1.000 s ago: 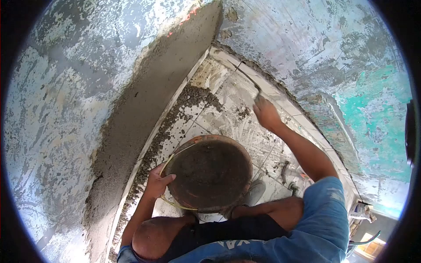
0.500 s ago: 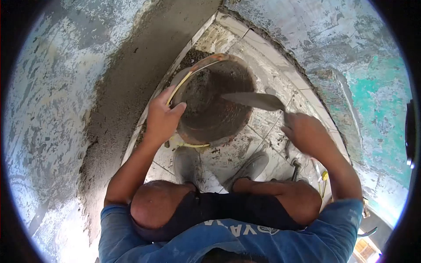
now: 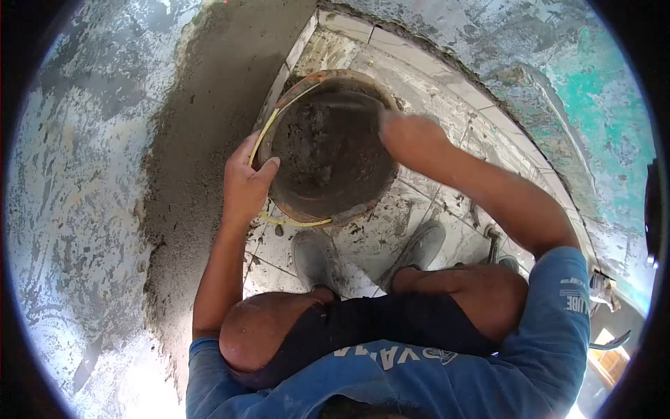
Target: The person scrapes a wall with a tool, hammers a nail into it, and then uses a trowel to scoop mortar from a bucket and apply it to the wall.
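A round, mortar-smeared bucket (image 3: 357, 201) stands on the floor in front of me, with wet grey mortar (image 3: 314, 143) inside. My left hand (image 3: 249, 183) is closed on its left rim, thumb over the edge, beside the yellow strip (image 3: 262, 140) that runs along that side. At the far right of the rim is my right hand (image 3: 413, 142), closed around a trowel whose handle is hidden in the fist. The trowel blade (image 3: 349, 106) reaches left inside the bucket, near its far wall, and is slightly blurred.
A wall with a band of wet mortar (image 3: 209, 105) rises on the left. Another wall (image 3: 558, 105), with peeling green paint, stands on the right. White tiles (image 3: 412, 202) spattered with mortar lie underfoot. A metal tool (image 3: 493, 241) lies near my right knee.
My right hand has moved left and away from me, taking the trowel blade to the bucket's far side. My left hand stays on the rim. The whole view has shifted slightly.
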Tool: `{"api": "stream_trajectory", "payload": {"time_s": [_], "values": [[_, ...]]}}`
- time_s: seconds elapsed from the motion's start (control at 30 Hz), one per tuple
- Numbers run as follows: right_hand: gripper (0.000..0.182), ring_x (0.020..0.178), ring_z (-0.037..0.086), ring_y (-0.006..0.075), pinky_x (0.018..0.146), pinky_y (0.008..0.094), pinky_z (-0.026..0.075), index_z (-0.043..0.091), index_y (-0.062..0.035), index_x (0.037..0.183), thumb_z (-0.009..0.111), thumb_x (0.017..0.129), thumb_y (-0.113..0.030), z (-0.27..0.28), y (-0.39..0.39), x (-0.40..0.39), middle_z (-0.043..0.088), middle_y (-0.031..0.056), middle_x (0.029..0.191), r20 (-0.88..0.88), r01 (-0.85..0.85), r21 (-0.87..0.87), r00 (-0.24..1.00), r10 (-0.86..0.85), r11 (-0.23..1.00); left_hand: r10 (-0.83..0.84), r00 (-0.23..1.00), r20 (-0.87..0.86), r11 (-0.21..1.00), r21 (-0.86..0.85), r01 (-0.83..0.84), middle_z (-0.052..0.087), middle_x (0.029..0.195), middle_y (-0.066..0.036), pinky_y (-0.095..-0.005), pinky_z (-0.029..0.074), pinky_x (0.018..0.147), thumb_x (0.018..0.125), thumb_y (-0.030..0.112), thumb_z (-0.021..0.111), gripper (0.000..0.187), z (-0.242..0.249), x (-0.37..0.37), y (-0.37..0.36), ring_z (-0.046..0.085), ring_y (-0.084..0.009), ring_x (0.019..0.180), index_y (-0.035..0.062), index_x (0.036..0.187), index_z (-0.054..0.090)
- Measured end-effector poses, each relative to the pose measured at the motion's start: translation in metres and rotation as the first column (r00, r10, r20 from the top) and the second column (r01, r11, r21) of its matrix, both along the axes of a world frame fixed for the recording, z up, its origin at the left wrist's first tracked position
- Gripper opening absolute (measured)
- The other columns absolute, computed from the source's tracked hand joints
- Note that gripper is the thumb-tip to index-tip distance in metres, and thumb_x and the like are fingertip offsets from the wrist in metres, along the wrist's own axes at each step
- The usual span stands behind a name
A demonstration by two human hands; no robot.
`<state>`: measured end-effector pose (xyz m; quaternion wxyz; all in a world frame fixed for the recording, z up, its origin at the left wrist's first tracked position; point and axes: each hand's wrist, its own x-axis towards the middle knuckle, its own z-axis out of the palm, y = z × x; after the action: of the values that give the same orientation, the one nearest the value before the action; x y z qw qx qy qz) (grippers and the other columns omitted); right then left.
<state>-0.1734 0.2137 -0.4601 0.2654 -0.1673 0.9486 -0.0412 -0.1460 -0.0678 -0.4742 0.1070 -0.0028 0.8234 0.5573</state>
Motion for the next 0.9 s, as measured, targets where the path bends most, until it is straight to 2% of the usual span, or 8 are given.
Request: {"api": "stream_trajectory", "payload": {"time_s": [0.13,0.27,0.37,0.47,0.67,0.73,0.83,0.9], "values": [[0.018,0.081,0.07,0.0311,0.06,0.0385,0.058,0.067,0.0029,0.089,0.056,0.082,-0.009,-0.015,-0.038,0.026,0.067,0.0187,0.089,-0.159,-0.161,-0.01,0.975,0.157,0.987,-0.188,0.981,-0.042,0.978,-0.101,0.183,0.061,0.113,-0.013,-0.0303,0.042,0.093,0.08,0.005,0.06,0.048,-0.003,-0.012,-0.002,0.057,-0.0187,0.102,-0.0049,0.126,0.052],[0.018,0.067,0.069,0.0293,0.055,0.037,0.056,0.061,0.0056,0.091,0.055,0.08,-0.007,-0.002,-0.012,0.041,0.065,0.0157,0.079,-0.214,-0.242,-0.077,0.952,0.221,0.967,-0.169,0.985,-0.031,0.986,-0.008,0.169,0.062,0.112,-0.011,-0.0299,0.042,0.092,0.08,0.006,0.061,0.048,-0.009,-0.023,0.004,0.057,-0.0178,0.102,-0.0046,0.126,0.053],[0.018,0.069,0.069,0.0304,0.056,0.0378,0.057,0.061,0.005,0.093,0.054,0.082,-0.008,0.007,0.01,0.029,0.066,0.0145,0.079,-0.149,-0.204,-0.015,0.968,0.199,0.979,-0.188,0.982,0.033,0.981,0.054,0.186,0.062,0.113,-0.01,-0.0297,0.043,0.091,0.08,0.006,0.062,0.047,0.006,-0.032,0.012,0.057,-0.0174,0.101,-0.0043,0.126,0.053],[0.018,0.078,0.07,0.0314,0.062,0.0396,0.058,0.068,0.0024,0.087,0.057,0.082,-0.011,0.027,0.016,-0.014,0.069,0.0179,0.084,0.03,0.063,0.064,0.997,-0.065,0.996,-0.256,0.967,0.007,0.965,-0.052,0.256,0.061,0.114,-0.01,-0.0297,0.042,0.091,0.081,0.008,0.063,0.047,0.01,-0.037,0.017,0.056,-0.0166,0.101,-0.0045,0.126,0.053],[0.015,0.081,0.07,0.0289,0.06,0.0369,0.057,0.071,-0.0018,0.08,0.059,0.079,-0.012,0.004,-0.049,0.046,0.069,0.0172,0.086,-0.162,-0.224,-0.049,0.963,0.214,0.973,-0.329,0.944,0.013,0.942,-0.063,0.33,0.061,0.114,-0.011,-0.0293,0.041,0.093,0.082,0.009,0.063,0.047,0.012,-0.057,0.027,0.054,-0.0166,0.103,-0.006,0.125,0.052],[0.015,0.082,0.07,0.0288,0.059,0.0374,0.057,0.07,-0.002,0.083,0.059,0.08,-0.012,0.011,-0.03,0.043,0.068,0.0167,0.086,-0.198,-0.272,-0.07,0.947,0.254,0.96,-0.275,0.958,0.077,0.959,0.089,0.268,0.062,0.114,-0.011,-0.0294,0.041,0.093,0.081,0.009,0.064,0.048,0.012,-0.062,0.03,0.055,-0.0174,0.103,-0.0055,0.125,0.053],[0.016,0.089,0.069,0.0281,0.067,0.036,0.058,0.071,-0.0002,0.087,0.06,0.083,-0.011,0.023,-0.005,0.03,0.069,0.0164,0.095,0.052,-0.258,0.063,0.965,0.255,0.964,-0.295,0.955,-0.006,0.951,-0.101,0.293,0.062,0.113,-0.011,-0.0299,0.041,0.092,0.081,0.01,0.064,0.048,0.017,-0.059,0.032,0.056,-0.0178,0.102,-0.0055,0.125,0.053],[0.016,0.086,0.07,0.0285,0.067,0.0358,0.058,0.07,-0.0007,0.085,0.059,0.083,-0.011,0.017,0.009,0.008,0.069,0.0175,0.093,-0.029,0.112,0.081,0.994,-0.11,0.99,-0.336,0.942,-0.013,0.934,-0.133,0.332,0.061,0.113,-0.012,-0.0298,0.041,0.092,0.081,0.01,0.064,0.048,0.018,-0.056,0.034,0.056,-0.0183,0.102,-0.006,0.125,0.053]]}}
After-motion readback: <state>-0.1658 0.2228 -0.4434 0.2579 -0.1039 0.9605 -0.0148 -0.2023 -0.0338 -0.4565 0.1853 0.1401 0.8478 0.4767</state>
